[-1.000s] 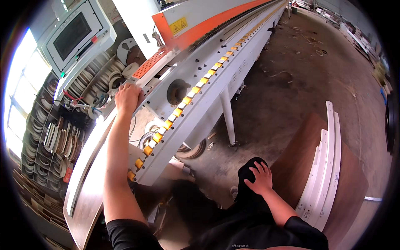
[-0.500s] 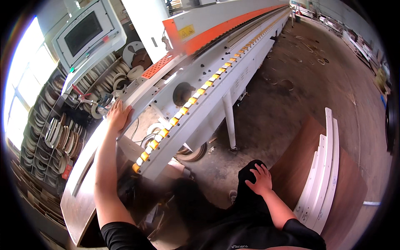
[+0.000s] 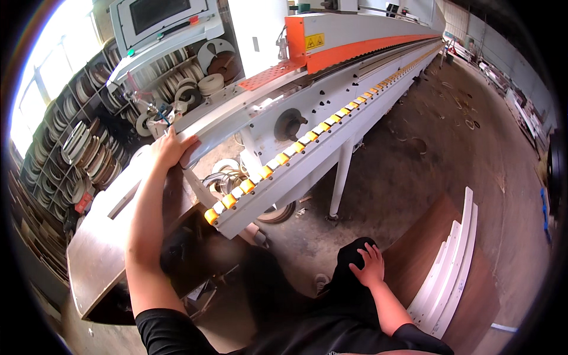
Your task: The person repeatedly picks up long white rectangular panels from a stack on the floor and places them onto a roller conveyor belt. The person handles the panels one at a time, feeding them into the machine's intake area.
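The white strip (image 3: 126, 194) lies partway along its run: its near end rests on the brown worktop (image 3: 97, 254) at left, and it passes beneath the left hand (image 3: 168, 149) toward the long white-and-orange machine (image 3: 367, 42) at upper centre. Where its far end sits cannot be told. The left hand lies over it with thumb spread, pressing rather than visibly wrapped round it. The right hand (image 3: 370, 269) holds nothing, fingers fanned on the knee (image 3: 352, 251) at lower centre.

At lower right, several other white strips (image 3: 454, 269) lie together on a brown board (image 3: 423, 231), untouched by either hand; whether they are finished or waiting does not show. The yellow rollers (image 3: 265, 172) along the machine's near edge carry no strip.
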